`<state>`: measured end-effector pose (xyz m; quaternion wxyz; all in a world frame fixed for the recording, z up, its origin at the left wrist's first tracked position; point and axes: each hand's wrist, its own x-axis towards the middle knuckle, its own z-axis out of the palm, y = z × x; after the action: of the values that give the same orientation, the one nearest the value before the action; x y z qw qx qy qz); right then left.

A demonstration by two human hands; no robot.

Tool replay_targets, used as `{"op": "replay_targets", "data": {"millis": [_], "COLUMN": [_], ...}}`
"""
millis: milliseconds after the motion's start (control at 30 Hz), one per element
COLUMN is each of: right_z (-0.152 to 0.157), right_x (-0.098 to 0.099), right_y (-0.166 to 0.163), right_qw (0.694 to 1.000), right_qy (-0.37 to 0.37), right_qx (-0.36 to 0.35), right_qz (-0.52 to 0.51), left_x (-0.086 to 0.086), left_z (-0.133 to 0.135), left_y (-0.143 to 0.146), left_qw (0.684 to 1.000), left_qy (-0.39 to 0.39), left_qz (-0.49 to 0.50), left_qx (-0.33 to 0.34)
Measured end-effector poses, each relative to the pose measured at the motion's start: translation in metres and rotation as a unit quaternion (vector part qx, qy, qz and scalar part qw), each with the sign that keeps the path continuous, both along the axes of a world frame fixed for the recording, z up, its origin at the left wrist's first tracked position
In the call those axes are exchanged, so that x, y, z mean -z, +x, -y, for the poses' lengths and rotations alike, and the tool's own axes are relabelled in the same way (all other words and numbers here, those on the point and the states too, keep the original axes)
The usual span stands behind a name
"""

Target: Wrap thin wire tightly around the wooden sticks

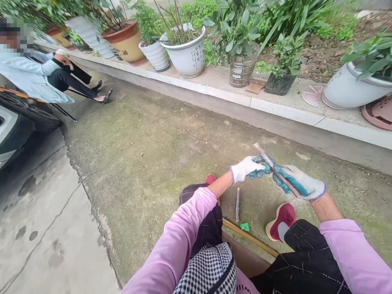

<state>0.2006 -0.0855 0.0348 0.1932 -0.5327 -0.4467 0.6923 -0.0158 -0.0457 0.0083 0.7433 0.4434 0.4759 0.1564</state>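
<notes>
My left hand [252, 168] and my right hand [297, 179] both wear white knitted gloves with blue-green coated palms. Between them I hold a short wooden stick [266, 156], its upper part wound with something silvery like wire. It slants from upper left to lower right, its lower end lying along my right palm. The left fingers are closed at the wound part, close to the right fingertips. On the ground between my feet lies a similar wrapped stick [237, 204]. Near its lower end is a small green packet [245, 226].
A yellowish bar [251, 237] crosses between my legs. Ahead runs a low tiled ledge [226, 93] with several potted plants, including a white pot [185, 53]. At the far left a person [27, 73] sits beside a vehicle [15, 134]. The concrete [39, 220] has cracks.
</notes>
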Motion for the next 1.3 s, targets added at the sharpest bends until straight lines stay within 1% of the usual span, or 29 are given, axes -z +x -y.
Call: {"op": "replay_targets", "data": {"millis": [67,167,300,400,433,500,567,633,667,733,800,900,967,1033,1100,1167,1200,1233,1300], "right_z": [-0.002,-0.002,0.002,0.004,0.003,0.000,-0.003,-0.006,-0.007,-0.011,-0.016,-0.022,-0.024,-0.023,-0.021,-0.017,-0.016,-0.014,-0.012], "right_x": [-0.001,-0.003,-0.009,-0.012,-0.012,-0.010,-0.006,-0.002,0.000,0.003,0.005,0.004,0.000,-0.007,-0.014,-0.019,-0.020,-0.019,-0.012], "right_y": [0.003,0.008,0.014,0.012,0.010,0.006,0.003,0.002,0.002,0.001,-0.001,-0.003,-0.001,0.005,0.012,0.019,0.022,0.025,0.029], "right_qw": [0.999,0.998,0.999,0.999,0.997,0.985,0.961,0.940,0.939,0.955,0.972,0.979,0.981,0.986,0.996,0.998,0.992,0.984,0.967], "right_qy": [0.011,0.014,0.001,0.032,0.056,0.114,0.169,0.198,0.200,0.181,0.147,0.107,0.092,0.080,0.052,0.007,-0.015,-0.030,-0.033], "right_qx": [0.020,0.037,0.025,0.039,0.046,0.062,0.069,0.063,0.058,0.067,0.106,0.166,0.173,0.139,0.050,-0.067,-0.122,-0.168,-0.233], "right_qz": [0.029,0.056,0.025,0.019,0.037,0.112,0.209,0.270,0.273,0.228,0.149,0.053,-0.002,-0.050,-0.058,-0.015,0.015,0.046,0.101], "left_x": [-0.002,-0.008,-0.019,-0.023,-0.022,-0.018,-0.013,-0.009,-0.008,-0.009,-0.014,-0.021,-0.019,-0.014,-0.007,-0.003,-0.002,-0.003,-0.006], "left_z": [0.000,0.000,0.001,0.001,0.000,-0.002,-0.004,-0.007,-0.008,-0.011,-0.013,-0.016,-0.017,-0.019,-0.022,-0.024,-0.024,-0.024,-0.023], "left_y": [0.005,0.010,0.014,0.019,0.021,0.024,0.026,0.026,0.024,0.020,0.015,0.006,0.001,-0.003,-0.006,-0.010,-0.012,-0.013,-0.015], "left_qw": [1.000,0.999,0.999,0.998,0.998,0.997,0.994,0.993,0.993,0.994,0.994,0.996,0.998,0.998,0.997,0.995,0.993,0.991,0.981], "left_qy": [0.017,0.031,0.040,0.034,0.028,0.015,0.005,0.005,0.007,0.009,0.009,0.014,0.025,0.047,0.072,0.084,0.091,0.103,0.134], "left_qz": [-0.023,-0.033,0.023,0.058,0.054,0.035,0.018,0.020,0.025,0.027,0.017,0.002,-0.004,-0.016,-0.041,-0.060,-0.067,-0.076,-0.109], "left_qx": [-0.009,0.002,0.014,-0.015,-0.033,-0.072,-0.104,-0.115,-0.114,-0.109,-0.105,-0.086,-0.062,-0.032,-0.008,0.009,0.025,0.044,0.087]}}
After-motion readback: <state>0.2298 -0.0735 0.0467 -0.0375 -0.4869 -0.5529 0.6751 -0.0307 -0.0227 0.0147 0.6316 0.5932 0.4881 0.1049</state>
